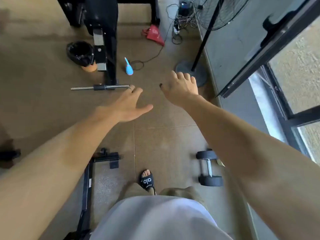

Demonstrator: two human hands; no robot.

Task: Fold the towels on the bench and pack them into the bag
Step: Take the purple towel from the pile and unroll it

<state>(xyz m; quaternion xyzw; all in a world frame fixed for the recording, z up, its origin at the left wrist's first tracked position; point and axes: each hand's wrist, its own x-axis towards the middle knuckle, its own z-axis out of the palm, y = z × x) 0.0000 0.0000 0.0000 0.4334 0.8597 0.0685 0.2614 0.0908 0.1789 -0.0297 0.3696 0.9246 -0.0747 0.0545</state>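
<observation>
Both my arms reach forward over the brown tiled floor. My left hand (127, 105) is stretched out with straight fingers and holds nothing. My right hand (180, 85) hangs palm down with loosely curled fingers, also holding nothing. No towel is in view. A red bag (154, 34) lies on the floor far ahead, near a tangle of cables. The black bench frame (105, 37) stands ahead to the left, and its top is out of view.
A black-lined bin (80, 53) sits left of the bench frame, a blue bottle (128, 66) right of it. A fan stand base (191, 71) is just beyond my right hand. A dumbbell (208, 168) lies by my foot; a black frame (90, 179) lies at lower left. A glass door (277, 40) lines the right.
</observation>
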